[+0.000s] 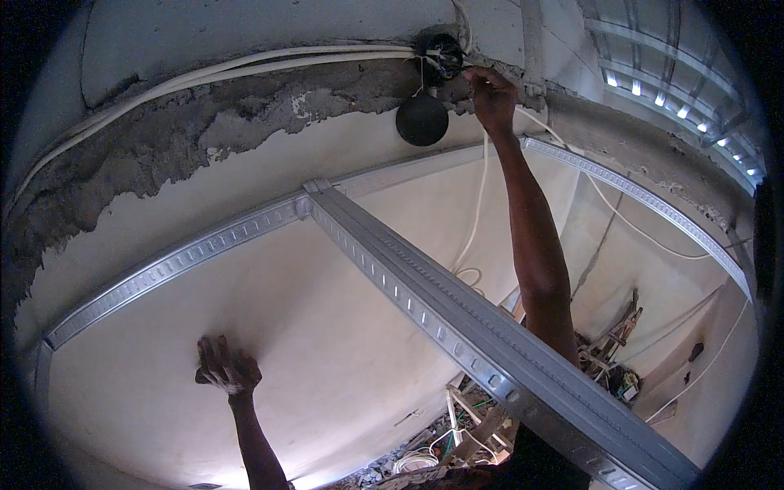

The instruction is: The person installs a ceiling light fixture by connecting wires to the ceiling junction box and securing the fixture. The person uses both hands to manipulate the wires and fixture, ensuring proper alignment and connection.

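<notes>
High on the wall, a round black junction box sits open with wires bunched inside it. Its round black lid hangs just below. White cables run along the wall from the left into the box. My right hand is raised to the box's right edge, thumb and fingers pinched together; what they hold there is too small to make out. Lower left, my left hand rests against the pale plastered wall, fingers outstretched and slightly bent, holding nothing.
A metal ceiling channel crosses in front of my right arm and joins a perforated wall track. Another track curves along the right. Loose white cable dangles down the wall. Far below lie rubble, wood pieces and a cable coil.
</notes>
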A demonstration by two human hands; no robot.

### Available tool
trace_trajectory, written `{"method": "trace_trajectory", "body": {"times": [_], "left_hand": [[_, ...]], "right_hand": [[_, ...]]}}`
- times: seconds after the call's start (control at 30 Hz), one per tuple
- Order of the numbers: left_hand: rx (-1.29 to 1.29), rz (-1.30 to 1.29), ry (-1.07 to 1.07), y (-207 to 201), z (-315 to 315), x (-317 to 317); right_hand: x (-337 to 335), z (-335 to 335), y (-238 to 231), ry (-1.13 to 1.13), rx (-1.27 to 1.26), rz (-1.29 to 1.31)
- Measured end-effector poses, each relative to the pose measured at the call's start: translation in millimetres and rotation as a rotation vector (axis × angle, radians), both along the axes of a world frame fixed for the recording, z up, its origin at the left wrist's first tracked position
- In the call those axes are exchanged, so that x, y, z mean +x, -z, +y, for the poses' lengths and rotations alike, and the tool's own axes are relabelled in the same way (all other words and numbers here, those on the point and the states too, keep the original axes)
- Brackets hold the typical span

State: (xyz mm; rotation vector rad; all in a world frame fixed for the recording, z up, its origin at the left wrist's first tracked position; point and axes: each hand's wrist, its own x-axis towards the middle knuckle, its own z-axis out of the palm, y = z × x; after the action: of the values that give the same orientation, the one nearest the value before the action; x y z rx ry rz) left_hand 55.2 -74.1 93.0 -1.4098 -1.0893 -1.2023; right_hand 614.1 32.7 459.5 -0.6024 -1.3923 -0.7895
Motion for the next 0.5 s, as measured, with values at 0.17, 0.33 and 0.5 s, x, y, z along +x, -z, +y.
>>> {"method": "trace_trajectory", "body": {"times": [0.17,0.33,0.5], "left_hand": [[0.000,0.014,-0.001,-2.0,0.9,1.7],[0.032,0.042,0.011,-10.8,-0.7,6.8],[0.003,0.015,-0.044,-5.5,-8.1,2.0]], "right_hand": [[8.0,-34.9,-27.1,-0.030,-0.302,0.039],[10.0,-52.1,-65.4,0.131,-0.277,-0.186],[-11.2,-37.7,-81.9,0.314,-0.285,-0.297]]}}
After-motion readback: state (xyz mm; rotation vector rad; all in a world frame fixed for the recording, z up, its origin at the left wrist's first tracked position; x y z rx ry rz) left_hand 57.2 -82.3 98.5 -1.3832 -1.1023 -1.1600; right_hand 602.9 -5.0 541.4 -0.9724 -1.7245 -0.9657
